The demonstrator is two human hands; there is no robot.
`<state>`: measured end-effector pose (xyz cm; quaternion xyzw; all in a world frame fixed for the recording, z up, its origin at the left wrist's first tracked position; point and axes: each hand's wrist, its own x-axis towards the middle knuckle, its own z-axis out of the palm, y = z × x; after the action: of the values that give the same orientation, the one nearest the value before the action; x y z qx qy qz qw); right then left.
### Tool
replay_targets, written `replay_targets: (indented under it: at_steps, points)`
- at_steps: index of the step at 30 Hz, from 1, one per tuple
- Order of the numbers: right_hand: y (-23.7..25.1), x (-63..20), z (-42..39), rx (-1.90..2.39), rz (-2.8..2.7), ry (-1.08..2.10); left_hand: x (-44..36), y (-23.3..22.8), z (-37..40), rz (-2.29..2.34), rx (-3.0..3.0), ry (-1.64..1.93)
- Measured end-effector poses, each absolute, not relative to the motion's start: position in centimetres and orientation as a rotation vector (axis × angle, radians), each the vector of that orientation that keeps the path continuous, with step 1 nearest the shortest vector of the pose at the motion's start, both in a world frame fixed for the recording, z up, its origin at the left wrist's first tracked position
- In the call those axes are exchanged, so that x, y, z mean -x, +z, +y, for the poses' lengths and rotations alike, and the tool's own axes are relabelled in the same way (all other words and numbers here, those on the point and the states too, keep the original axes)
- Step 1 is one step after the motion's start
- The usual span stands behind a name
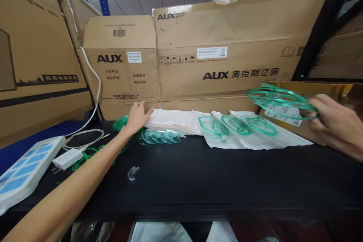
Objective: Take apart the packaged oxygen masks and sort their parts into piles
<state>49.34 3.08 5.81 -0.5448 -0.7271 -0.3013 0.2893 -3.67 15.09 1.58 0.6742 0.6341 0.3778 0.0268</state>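
Note:
My right hand (337, 121) is closed around a coil of green tubing (280, 98), raised at the right in front of an opened carton. My left hand (138, 116) reaches to the back of the table with fingers apart, at the left end of a stack of flat white pouches (172, 119); whether it touches them I cannot tell. A bundle of green tubing (120, 123) lies just left of that wrist. In front of the stack sits an overlapping row of clear green masks (161, 136). To the right, several white pouches each bear a green tubing coil (217, 127).
Small clear bent pieces (132, 173) lie on the black table (198, 181). At the left are a white power strip (31, 166), a charger (68, 158) with cable and green cords (85, 155). Large cardboard panels (181, 79) wall the back; an open carton (283, 121) stands right.

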Motion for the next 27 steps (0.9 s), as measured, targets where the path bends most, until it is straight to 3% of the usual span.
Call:
replay_targets:
  at_steps: [6, 13, 21, 27]
  points:
    - [6.2, -47.7, 1.7, 1.409, -1.978, -0.803, 0.1, 2.5, 15.5, 1.648, -2.624, 0.63]
    - [4.8, -44.6, 0.3, 1.212, -2.129, -0.704, -2.7, 2.6, 17.6, 1.627, -2.586, 0.024]
    - [0.8, -39.8, -1.7, 1.105, -2.341, -0.307, -4.0, 3.5, 17.9, 1.597, -2.572, -0.19]
    - [-1.3, -35.5, -1.1, 0.896, -2.526, -0.216, -5.4, 4.5, 17.5, 1.579, -2.554, -0.195]
